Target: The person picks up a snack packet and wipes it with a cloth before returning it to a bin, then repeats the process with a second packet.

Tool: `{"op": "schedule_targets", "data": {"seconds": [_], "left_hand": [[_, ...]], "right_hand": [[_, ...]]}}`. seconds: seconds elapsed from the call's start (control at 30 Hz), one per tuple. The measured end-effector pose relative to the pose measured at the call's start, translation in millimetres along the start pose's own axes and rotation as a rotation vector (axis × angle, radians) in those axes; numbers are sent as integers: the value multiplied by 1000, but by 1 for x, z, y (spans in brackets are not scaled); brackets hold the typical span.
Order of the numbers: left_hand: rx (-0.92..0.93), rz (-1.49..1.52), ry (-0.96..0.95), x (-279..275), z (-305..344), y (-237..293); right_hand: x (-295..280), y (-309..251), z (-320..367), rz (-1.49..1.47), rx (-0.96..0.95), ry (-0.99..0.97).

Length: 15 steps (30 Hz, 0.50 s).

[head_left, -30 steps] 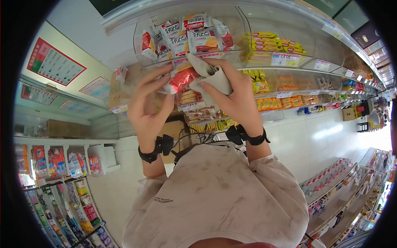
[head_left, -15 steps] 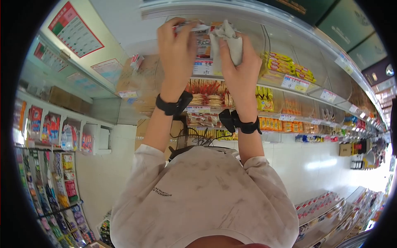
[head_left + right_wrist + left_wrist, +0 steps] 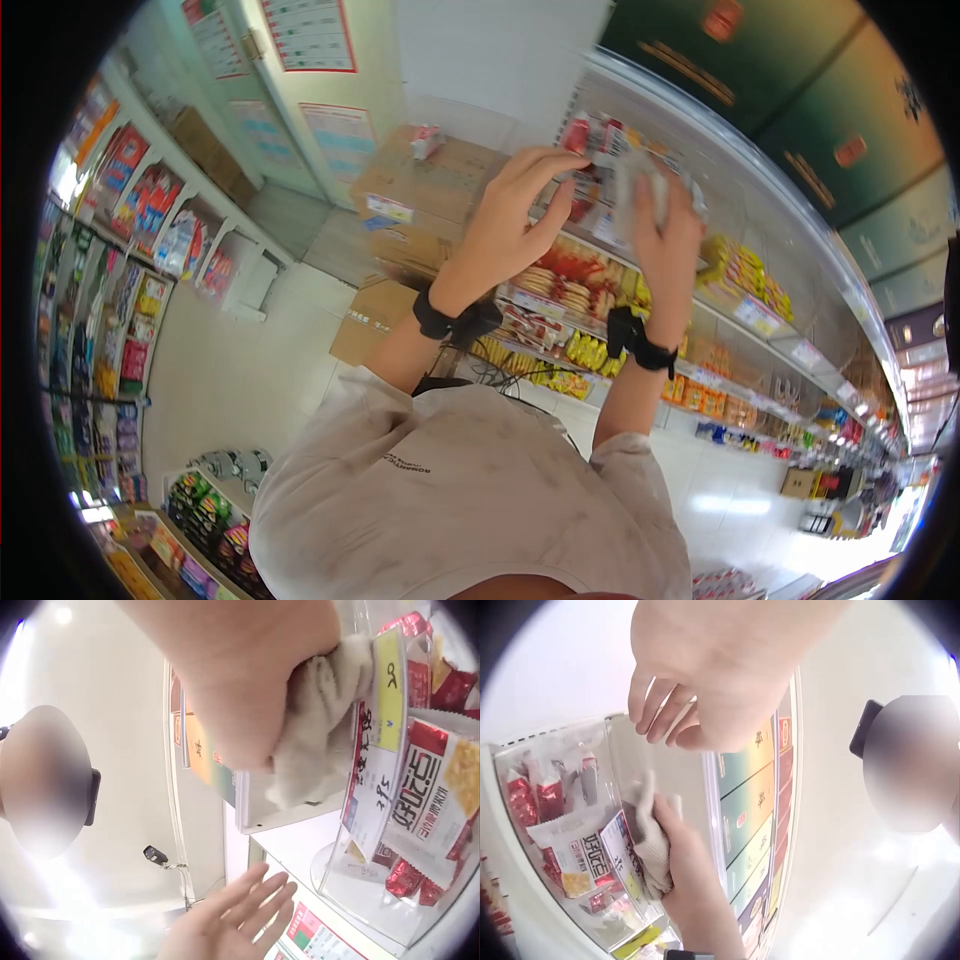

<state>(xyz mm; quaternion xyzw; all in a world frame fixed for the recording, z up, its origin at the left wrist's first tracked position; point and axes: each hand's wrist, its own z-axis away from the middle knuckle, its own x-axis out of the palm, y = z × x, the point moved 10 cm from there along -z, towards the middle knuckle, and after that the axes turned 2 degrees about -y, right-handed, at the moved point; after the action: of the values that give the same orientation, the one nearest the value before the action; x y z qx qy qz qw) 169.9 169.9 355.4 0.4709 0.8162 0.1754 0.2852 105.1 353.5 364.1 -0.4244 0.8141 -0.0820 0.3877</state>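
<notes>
Both hands are raised to a clear plastic bin on the top shelf. My right hand grips a grey cloth and presses it against the bin's front, beside the yellow price label. The cloth is bunched in that fist. Red and white snack packets lie inside the bin. My left hand hovers by the bin's left end, fingers extended and holding nothing. In the right wrist view the left hand shows a flat palm.
Cardboard boxes are stacked left of the bin. Shelves of biscuit packs and yellow packets run below and to the right. A rack of snack bags lines the left aisle. Green panels hang above.
One second ago my left hand held a red snack packet at chest height. Both hands rose to the top bin; the left hand is now empty. The head view swung left.
</notes>
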Motion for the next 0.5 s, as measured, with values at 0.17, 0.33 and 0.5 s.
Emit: {"op": "schedule_targets", "data": {"seconds": [0.17, 0.33, 0.5], "left_hand": [[-377, 255, 183, -66, 53, -106], [-614, 244, 228, -128, 105, -188], [-673, 207, 197, -162, 139, -258]], "right_hand": [[-15, -24, 40, -309, -1, 270], [61, -43, 76, -658, 228, 161], [164, -58, 100, -823, 542, -72]]}}
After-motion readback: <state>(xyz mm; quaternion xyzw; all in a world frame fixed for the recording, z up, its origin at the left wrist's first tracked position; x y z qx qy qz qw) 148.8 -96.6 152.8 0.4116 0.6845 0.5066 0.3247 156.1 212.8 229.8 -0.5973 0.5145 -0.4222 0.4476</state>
